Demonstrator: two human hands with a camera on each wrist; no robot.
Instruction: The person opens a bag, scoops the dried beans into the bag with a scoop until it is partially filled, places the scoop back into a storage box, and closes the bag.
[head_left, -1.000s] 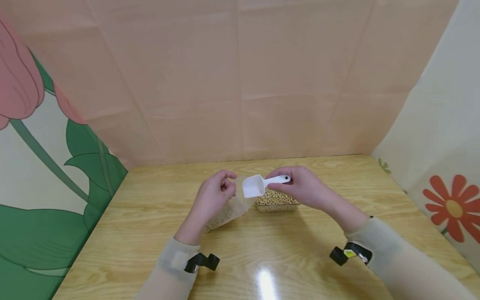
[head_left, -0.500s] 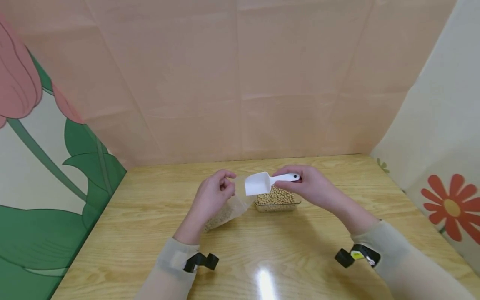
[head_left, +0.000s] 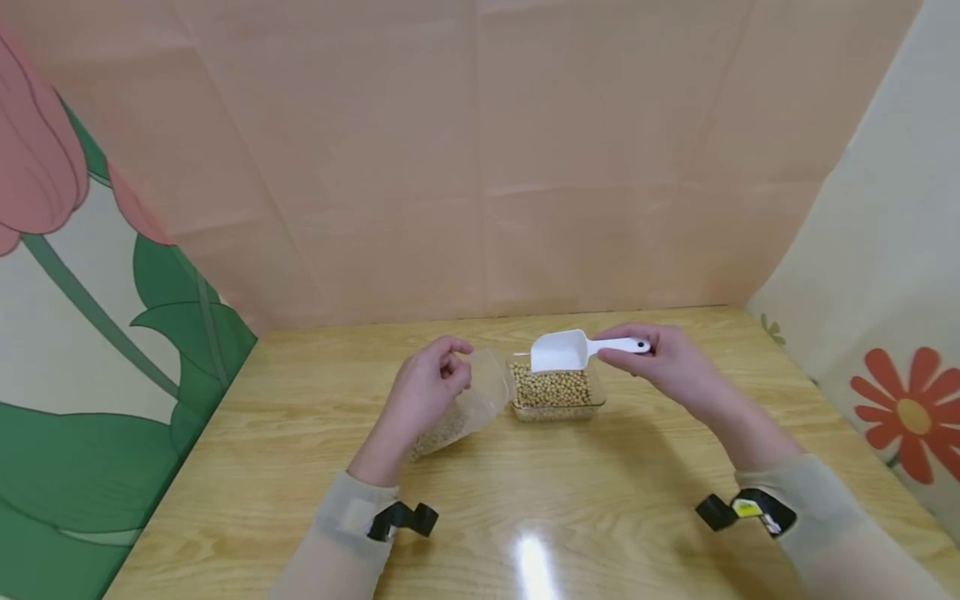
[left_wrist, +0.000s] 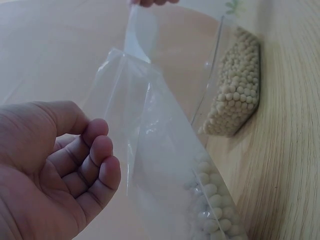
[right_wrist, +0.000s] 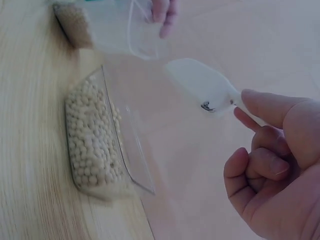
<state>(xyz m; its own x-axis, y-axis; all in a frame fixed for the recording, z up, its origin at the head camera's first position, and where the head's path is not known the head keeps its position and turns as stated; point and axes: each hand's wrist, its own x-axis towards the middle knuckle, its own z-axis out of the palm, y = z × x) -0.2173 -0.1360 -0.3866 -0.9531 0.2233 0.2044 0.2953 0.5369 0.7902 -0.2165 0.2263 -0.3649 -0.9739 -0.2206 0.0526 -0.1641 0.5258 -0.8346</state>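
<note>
Head view: clear container (head_left: pixel 558 413) sits on the wood-grain table (head_left: pixel 300 425), filled with pale round beans (head_left: pixel 555 392); use it as landmark. White scoop (head_left: pixel 558 351) hangs above the container, over its far part, apart from the beans, bowl pointing left, handle out to the right. Right hand (head_left: pixel 682 371), up and right of the container, pinches the scoop handle between thumb and fingers; right wrist view has its other fingers curled in. Same view: dark mark on the bowl near the handle.

Clear bag (head_left: pixel 480 404) leans just left of the container, mouth tilted toward it, more beans in the lower end; touching or not, can't tell. Left hand (head_left: pixel 427 385), left of the container, fingers curled, pinches the bag near its mouth; exact contact spot hard to see.

Black wrist mounts (head_left: pixel 402 522) on both arms, nearer the viewer than the container. Peach backdrop (head_left: pixel 480 167) behind it; tulip panel (head_left: pixel 67 333) far left, red flower (head_left: pixel 910 417) far right.
</note>
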